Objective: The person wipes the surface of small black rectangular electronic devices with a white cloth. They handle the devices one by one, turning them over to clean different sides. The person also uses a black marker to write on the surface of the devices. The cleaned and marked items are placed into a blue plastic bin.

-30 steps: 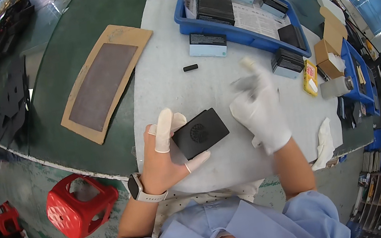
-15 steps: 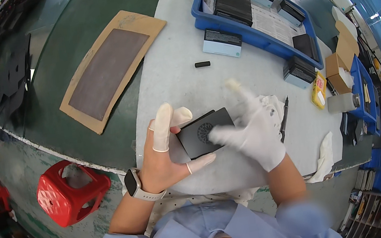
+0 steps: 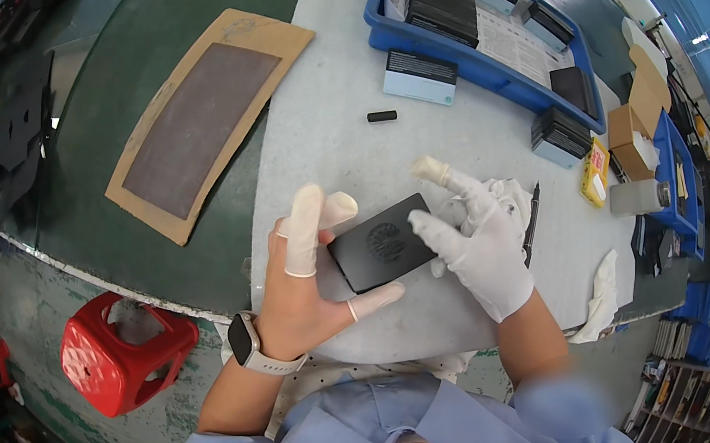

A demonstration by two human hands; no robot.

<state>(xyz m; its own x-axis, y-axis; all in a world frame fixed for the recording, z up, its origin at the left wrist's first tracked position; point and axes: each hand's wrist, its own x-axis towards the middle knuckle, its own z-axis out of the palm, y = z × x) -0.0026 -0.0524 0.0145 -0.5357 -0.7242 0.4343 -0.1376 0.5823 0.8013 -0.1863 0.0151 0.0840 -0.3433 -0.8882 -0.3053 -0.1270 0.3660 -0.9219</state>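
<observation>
A flat black rectangular piece (image 3: 385, 244) with a round emblem on its face lies in front of me on the white sheet. Around its left end is my left hand (image 3: 292, 265), wearing pale finger cots. The thumb runs along the near edge and the fingers are at the far left corner, spread apart rather than clamped. Just off the right end, my white-gloved right hand (image 3: 480, 252) has its thumb and forefinger apart with nothing between them. A pale finger cot covers that forefinger's tip. Crumpled white cloth (image 3: 511, 200) lies partly behind the right hand.
Beyond my hands stands a blue tray (image 3: 481, 74) of black pieces, with light-blue-sided stacks (image 3: 420, 76) beside it. A small black cylinder (image 3: 382, 116), a dark pen (image 3: 534, 224) and a yellow packet (image 3: 594, 174) lie nearby. Cardboard with a dark panel (image 3: 203, 129) is left; a red stool (image 3: 127, 349) stands below.
My right hand, blurred over the black piece before, has drawn back to its right. An offset dark edge behind the piece no longer shows. The left hand has hardly moved.
</observation>
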